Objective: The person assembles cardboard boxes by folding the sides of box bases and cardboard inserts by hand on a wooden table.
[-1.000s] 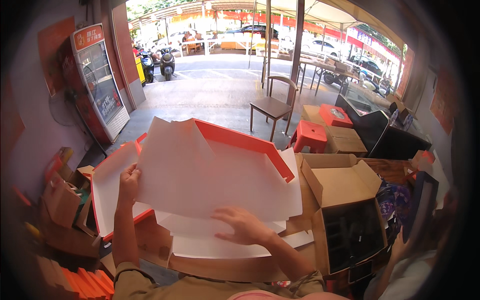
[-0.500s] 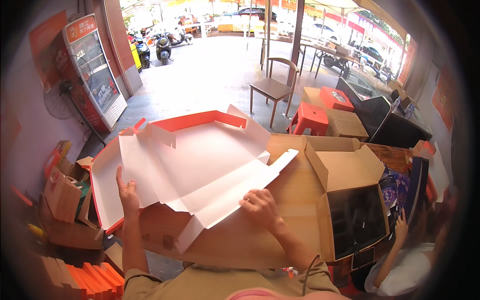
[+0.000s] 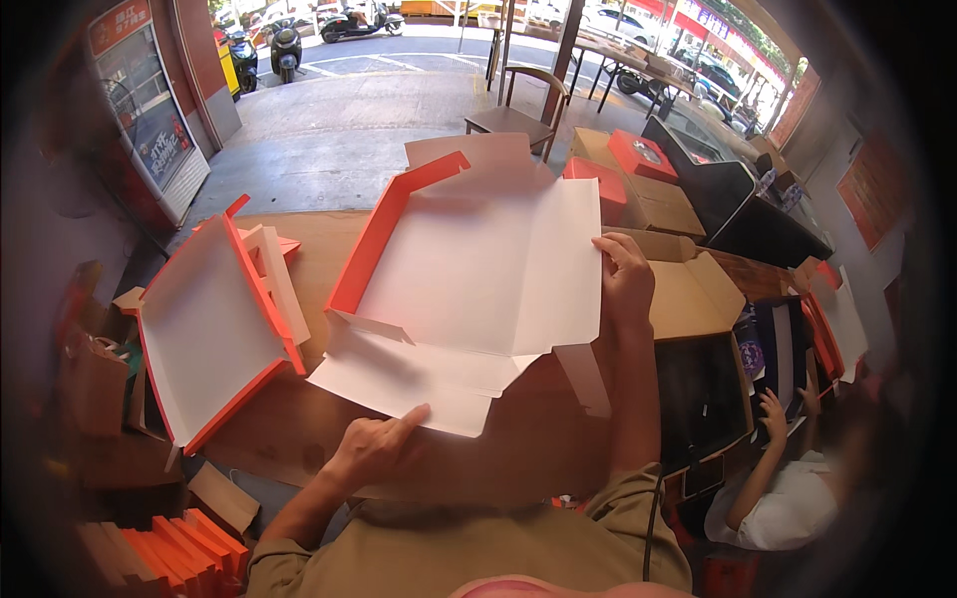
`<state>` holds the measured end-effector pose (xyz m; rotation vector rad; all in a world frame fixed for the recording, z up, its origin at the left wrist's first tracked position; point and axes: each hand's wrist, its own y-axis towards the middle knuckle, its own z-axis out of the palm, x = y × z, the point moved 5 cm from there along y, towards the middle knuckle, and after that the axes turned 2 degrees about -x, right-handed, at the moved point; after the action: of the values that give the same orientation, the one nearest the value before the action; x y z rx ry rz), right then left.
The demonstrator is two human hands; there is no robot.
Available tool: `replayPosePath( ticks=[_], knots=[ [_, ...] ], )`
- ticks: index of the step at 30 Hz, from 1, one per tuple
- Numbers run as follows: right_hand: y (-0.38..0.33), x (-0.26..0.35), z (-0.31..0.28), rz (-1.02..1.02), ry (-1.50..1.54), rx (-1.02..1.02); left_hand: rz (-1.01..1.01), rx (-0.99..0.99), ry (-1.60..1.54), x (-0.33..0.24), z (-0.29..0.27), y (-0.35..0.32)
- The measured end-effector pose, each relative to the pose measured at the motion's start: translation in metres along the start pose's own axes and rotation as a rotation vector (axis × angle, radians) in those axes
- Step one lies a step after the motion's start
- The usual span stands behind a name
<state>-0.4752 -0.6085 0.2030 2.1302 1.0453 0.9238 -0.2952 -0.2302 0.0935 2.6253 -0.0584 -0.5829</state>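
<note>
The brown bench (image 3: pixel 299 239) carries a flat white-and-orange carton blank (image 3: pixel 469 269), now lying flat rather than lifted. The right hand (image 3: pixel 626 274) pinches the blank's far-right edge, probably steadying it; the left hand (image 3: pixel 374 448), index finger extended, presses its near flap down. A folded tray (image 3: pixel 209 329) lies left of the blank.

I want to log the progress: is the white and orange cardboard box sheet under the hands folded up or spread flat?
Mostly spread flat. The box sheet lies open, only its left orange wall raised.

Unfolded carton blank (image 3: pixel 478 269) lies mid-worktop (image 3: pixel 309 234) — folded tray (image 3: pixel 204 329) to its left, open box (image 3: pixel 698 299) right.
</note>
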Motion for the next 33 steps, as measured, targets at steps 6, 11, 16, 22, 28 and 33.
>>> replayPosePath(
  ticks=[6, 11, 16, 22, 28, 33],
  knots=[
    [-0.028, -0.016, -0.001, 0.355, 0.332, 0.203, 0.118, 0.253, 0.137, -0.039, 0.051, -0.001],
    [-0.07, 0.105, 0.007, 0.025, 0.259, 0.448, 0.311, 0.055, 0.041, -0.059, 0.029, 0.028],
    [-0.123, 0.088, 0.012, -0.068, 0.227, 0.395, 0.286, -0.407, 0.042, -0.033, -0.049, 0.068],
    [-0.104, 0.016, 0.019, 0.283, -0.109, 0.23, -0.011, 0.07, 0.265, 0.094, -0.023, 0.074],
    [-0.118, 0.005, 0.048, 0.409, -0.075, 0.366, 0.462, 0.147, 0.429, 0.245, 0.045, 0.008],
    [-0.1, 0.025, 0.055, 0.295, -0.261, 0.39, 0.587, 0.158, 0.189, 0.257, 0.053, 0.025]
  ],
)
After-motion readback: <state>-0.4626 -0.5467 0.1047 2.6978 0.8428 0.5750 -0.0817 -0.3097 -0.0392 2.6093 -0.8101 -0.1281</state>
